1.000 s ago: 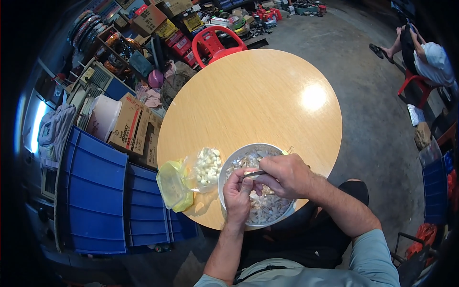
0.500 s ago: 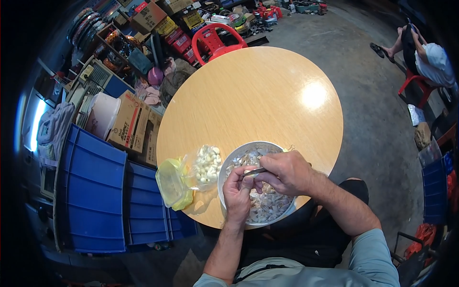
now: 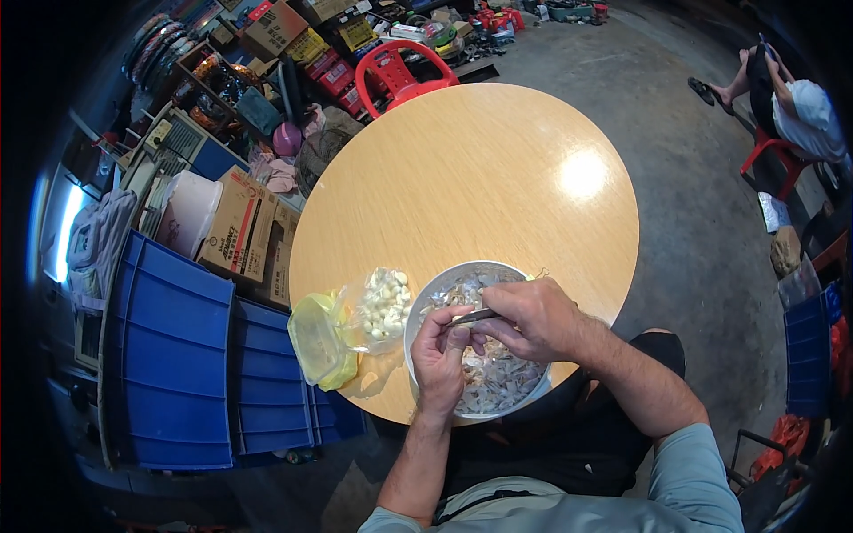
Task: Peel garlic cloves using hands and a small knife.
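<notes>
Fingers of the right hand [image 3: 538,320] grasp a dark knife [image 3: 477,316] above the bowl [image 3: 541,389] by the desk's [image 3: 462,186] near edge, its tip at the left hand's [image 3: 440,369] bent fingers, their hold unclear, wide desktop stretching beyond.

We hold our curled left hand [image 3: 439,366] just beside our clenched right hand [image 3: 538,318]; our left forearm [image 3: 416,466] points far, our right forearm [image 3: 641,377] slants left.

Round wood-grained table [image 3: 462,186] bearing a bright glare [image 3: 584,177]; red plastic chair [image 3: 400,82] at its far edge; grey floor [image 3: 693,249] to the right; ribbed blue panels [image 3: 169,355] and cardboard cartons [image 3: 238,222] at left.
</notes>
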{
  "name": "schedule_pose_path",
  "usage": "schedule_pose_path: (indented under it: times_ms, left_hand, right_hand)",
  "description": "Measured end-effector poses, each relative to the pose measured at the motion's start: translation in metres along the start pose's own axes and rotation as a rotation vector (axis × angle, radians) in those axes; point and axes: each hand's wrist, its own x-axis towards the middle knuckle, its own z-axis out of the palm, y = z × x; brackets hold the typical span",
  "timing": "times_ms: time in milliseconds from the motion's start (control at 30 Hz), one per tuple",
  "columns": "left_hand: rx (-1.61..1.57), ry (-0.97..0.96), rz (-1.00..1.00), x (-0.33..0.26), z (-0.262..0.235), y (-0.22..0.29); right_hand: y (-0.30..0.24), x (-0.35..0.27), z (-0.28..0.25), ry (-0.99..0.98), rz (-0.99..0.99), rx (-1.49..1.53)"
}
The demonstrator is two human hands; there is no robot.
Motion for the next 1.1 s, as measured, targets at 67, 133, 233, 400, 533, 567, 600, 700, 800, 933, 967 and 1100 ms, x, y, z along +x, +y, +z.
schedule_pose_path:
  times_ms: [67,133,233,400,533,567,600,700,800,933,967,1100]
  left_hand:
    - [0.002,0.003,0.003,0.0,0.001,0.002]
    - [0.001,0.004,0.004,0.001,0.002,0.002]
    - [-0.007,-0.017,0.002,0.002,0.001,0.002]
    - [-0.037,0.005,-0.065,0.001,0.002,0.001]
    - [-0.192,0.011,-0.179,-0.002,0.007,0.002]
    - [-0.312,0.017,-0.249,-0.003,0.007,0.001]
    - [-0.432,0.023,-0.319,-0.004,0.007,0.001]
    - [-0.529,0.024,-0.375,-0.006,0.004,-0.004]
    - [-0.572,0.046,-0.398,-0.007,0.005,-0.007]
    - [-0.629,0.089,-0.418,-0.009,0.008,-0.013]
    - [-0.668,0.101,-0.443,-0.01,0.007,-0.015]
    - [-0.755,0.101,-0.477,-0.011,0.006,-0.021]
  right_hand:
    - [-0.001,0.001,-0.002,0.001,-0.006,0.01]
    - [-0.002,0.001,-0.004,-0.032,0.027,0.038]
    - [-0.003,0.002,-0.008,-0.06,0.05,0.053]
    - [-0.004,0.005,-0.011,-0.107,0.071,0.089]
    - [-0.003,0.004,-0.012,-0.121,0.078,0.1]
    - [-0.003,0.004,-0.012,-0.121,0.077,0.1]
    - [-0.003,0.004,-0.012,-0.124,0.075,0.099]
    - [0.0,0.004,-0.011,-0.13,0.069,0.101]
    - [0.003,0.003,-0.008,-0.129,0.067,0.109]
    - [0.008,0.003,-0.005,-0.175,0.093,0.104]
    - [0.007,0.003,-0.006,-0.176,0.092,0.102]
    - [0.006,0.005,-0.006,-0.219,0.107,0.129]
